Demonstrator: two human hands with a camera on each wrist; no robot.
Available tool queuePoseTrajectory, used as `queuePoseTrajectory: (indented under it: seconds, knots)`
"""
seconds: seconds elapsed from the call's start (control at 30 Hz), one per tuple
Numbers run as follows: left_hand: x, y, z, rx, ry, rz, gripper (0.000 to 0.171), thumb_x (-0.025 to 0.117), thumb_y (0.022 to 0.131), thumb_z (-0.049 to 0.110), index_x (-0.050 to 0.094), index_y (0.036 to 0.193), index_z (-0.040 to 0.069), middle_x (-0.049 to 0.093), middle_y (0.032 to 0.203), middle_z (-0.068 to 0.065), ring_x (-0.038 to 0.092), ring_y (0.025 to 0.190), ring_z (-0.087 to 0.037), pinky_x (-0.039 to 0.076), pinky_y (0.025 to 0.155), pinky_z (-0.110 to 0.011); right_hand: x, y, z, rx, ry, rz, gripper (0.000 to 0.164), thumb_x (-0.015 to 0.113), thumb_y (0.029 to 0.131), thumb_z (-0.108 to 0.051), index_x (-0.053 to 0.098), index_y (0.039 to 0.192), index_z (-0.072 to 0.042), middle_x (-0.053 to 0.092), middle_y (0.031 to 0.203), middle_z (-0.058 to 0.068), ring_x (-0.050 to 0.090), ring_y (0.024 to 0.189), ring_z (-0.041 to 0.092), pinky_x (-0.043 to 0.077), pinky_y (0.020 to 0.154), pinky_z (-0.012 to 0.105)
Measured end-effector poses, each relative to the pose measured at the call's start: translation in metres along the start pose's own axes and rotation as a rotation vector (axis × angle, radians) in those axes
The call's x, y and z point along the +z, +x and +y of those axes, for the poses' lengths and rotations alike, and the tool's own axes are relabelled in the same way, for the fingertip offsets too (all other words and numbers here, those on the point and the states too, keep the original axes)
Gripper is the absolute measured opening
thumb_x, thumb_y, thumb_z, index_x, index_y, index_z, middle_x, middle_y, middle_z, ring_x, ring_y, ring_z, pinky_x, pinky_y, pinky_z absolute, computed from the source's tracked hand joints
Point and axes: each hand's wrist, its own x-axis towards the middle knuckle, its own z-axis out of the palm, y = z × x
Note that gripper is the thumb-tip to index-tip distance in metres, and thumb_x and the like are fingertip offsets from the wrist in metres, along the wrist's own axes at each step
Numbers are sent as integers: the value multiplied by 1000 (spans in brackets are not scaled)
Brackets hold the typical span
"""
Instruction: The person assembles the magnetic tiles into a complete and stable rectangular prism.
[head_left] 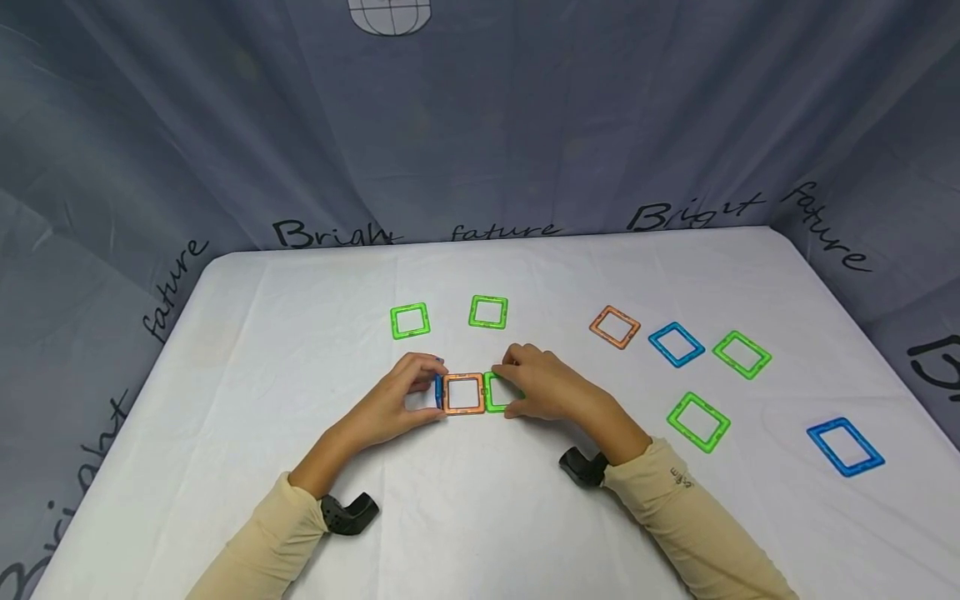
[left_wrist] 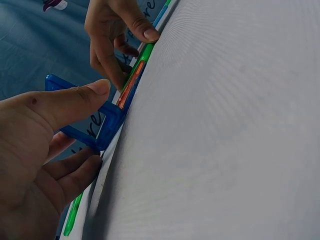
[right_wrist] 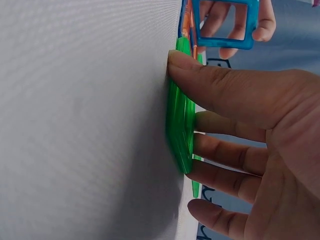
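My left hand (head_left: 388,403) holds a blue square magnetic tile (head_left: 438,392) upright at the left edge of a flat orange tile (head_left: 465,410). The left wrist view shows my thumb against the blue tile's frame (left_wrist: 111,122), with fingers at its other side. A blue strip also runs along the orange tile's side there. On the right, a green tile (head_left: 488,393) lies flat against the orange one. My right hand (head_left: 547,387) pinches that green tile (right_wrist: 179,110), thumb on the near edge and fingers on the far edge, covering its right part.
Two green tiles (head_left: 410,334) (head_left: 488,324) lie behind the hands. To the right are an orange tile (head_left: 602,333), a blue tile (head_left: 661,348), more green tiles (head_left: 729,353) (head_left: 682,427) and another blue tile (head_left: 825,448). A grey curtain (head_left: 480,125) hangs behind the white table (head_left: 465,517).
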Motion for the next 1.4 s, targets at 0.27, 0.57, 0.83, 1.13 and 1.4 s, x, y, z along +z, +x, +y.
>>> queuePoseTrajectory:
  seconds: [0.27, 0.57, 0.83, 1.13, 1.4]
  knots:
    - [0, 1, 0, -8, 10, -7, 51, 75, 74, 8, 46, 117, 9, 43, 123, -9, 51, 114, -24, 47, 95, -31, -1, 0, 0, -1, 1, 2, 63, 77, 73, -30, 55, 126, -5, 52, 115, 7, 47, 105, 21, 43, 87, 36]
    - [0, -1, -2, -14, 3, -1, 50, 75, 74, 9, 47, 116, 9, 43, 122, -9, 52, 113, -23, 46, 95, -29, 0, 1, -1, -2, 2, 3, 63, 77, 73, -30, 55, 126, -5, 52, 114, 7, 47, 104, 21, 44, 86, 35]
    - [1, -4, -3, -41, -17, -1, 50, 75, 75, 11, 48, 116, 12, 43, 123, -7, 51, 115, -22, 46, 96, -29, 4, 2, -1, 7, 31, 2, 63, 77, 72, -30, 55, 126, -7, 52, 115, 6, 47, 104, 20, 43, 86, 35]
    - [-1, -1, -1, -35, -8, -10, 50, 75, 75, 12, 47, 117, 13, 43, 124, -5, 49, 116, -21, 46, 96, -29, -1, 1, 1, 12, 29, 3, 64, 78, 71, -33, 56, 125, -9, 52, 115, 6, 47, 105, 20, 43, 88, 36]
    - [-2, 0, 0, -40, -6, -25, 51, 75, 74, 12, 47, 117, 13, 43, 123, -5, 49, 116, -20, 45, 97, -29, -12, 13, 1, 18, 36, -65, 61, 75, 73, -36, 55, 126, -11, 56, 110, 4, 50, 97, 17, 44, 85, 36]
